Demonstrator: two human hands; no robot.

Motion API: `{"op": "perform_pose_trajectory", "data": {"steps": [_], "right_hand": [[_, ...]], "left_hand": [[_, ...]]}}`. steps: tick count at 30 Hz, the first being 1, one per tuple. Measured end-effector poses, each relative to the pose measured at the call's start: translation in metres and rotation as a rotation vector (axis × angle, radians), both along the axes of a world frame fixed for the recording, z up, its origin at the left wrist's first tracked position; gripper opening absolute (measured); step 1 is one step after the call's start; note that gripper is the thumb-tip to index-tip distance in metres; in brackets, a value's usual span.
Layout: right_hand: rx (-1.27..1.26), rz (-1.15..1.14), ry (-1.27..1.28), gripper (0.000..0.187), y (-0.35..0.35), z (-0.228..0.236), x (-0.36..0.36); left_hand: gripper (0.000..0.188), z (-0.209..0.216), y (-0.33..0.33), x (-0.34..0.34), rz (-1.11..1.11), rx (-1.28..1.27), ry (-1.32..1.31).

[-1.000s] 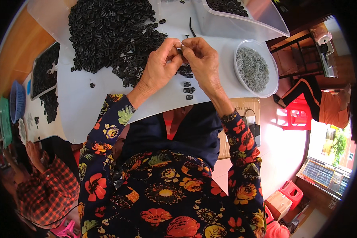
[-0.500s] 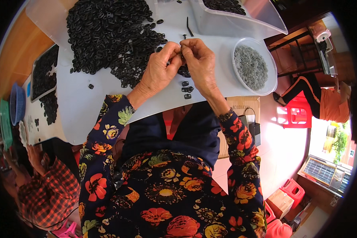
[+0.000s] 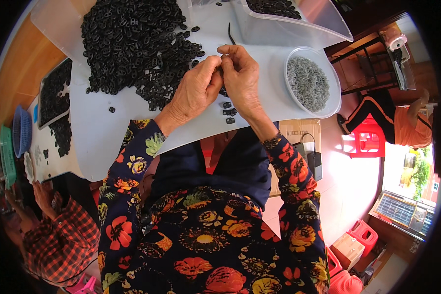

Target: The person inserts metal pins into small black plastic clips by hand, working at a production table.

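My left hand (image 3: pixel 193 93) and my right hand (image 3: pixel 241 81) meet over the white table (image 3: pixel 127 132), fingertips pinched together. Whatever small part lies between them is hidden by the fingers. Left of my hands spreads a big heap of small black oval plastic pieces with two holes (image 3: pixel 127 46). Just below my fingers, near the table's front edge, lie several small black blocks (image 3: pixel 229 111). Beyond my right hand is a thin black stick (image 3: pixel 231 33). A round clear tub (image 3: pixel 337 93) full of tiny grey spring-like pieces (image 3: pixel 307 83) stands to the right.
At the far right of the table sits a clear plastic bin (image 3: pixel 289 34) holding more black pieces. On the left, a co-worker in a checked shirt (image 3: pixel 63 240) works beside a tray (image 3: pixel 54 93) and a blue basket (image 3: pixel 22 130). A cardboard box (image 3: pixel 304 130) stands below the table's right side.
My right hand has shifted slightly left and its index finger is raised more. A small dark piece that showed just beyond the fingertips is out of sight.
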State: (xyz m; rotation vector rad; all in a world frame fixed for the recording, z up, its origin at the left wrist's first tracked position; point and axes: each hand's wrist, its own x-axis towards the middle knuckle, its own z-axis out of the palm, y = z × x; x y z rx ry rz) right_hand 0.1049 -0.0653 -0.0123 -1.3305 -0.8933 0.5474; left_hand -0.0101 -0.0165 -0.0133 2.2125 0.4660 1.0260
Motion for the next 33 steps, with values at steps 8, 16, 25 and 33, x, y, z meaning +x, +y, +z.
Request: {"op": "perform_pose_trajectory", "data": {"steps": [8, 16, 25, 33], "right_hand": [[0.000, -0.053, -0.032, 0.015, 0.003, 0.009, 0.004], [-0.108, -0.003, 0.006, 0.016, 0.005, 0.010, 0.011], [-0.160, 0.025, -0.154, 0.017, 0.004, 0.004, 0.017], [-0.170, 0.362, 0.222, 0.019, -0.010, 0.008, 0.034]], "left_hand": [[0.023, 0.006, -0.010, 0.002, -0.088, -0.314, -0.022], [0.020, 0.007, -0.008, 0.001, -0.101, -0.345, -0.028], [0.011, -0.001, 0.006, 0.001, -0.200, -0.770, -0.098], [0.009, -0.002, 0.017, -0.003, -0.240, -0.938, -0.202]]}}
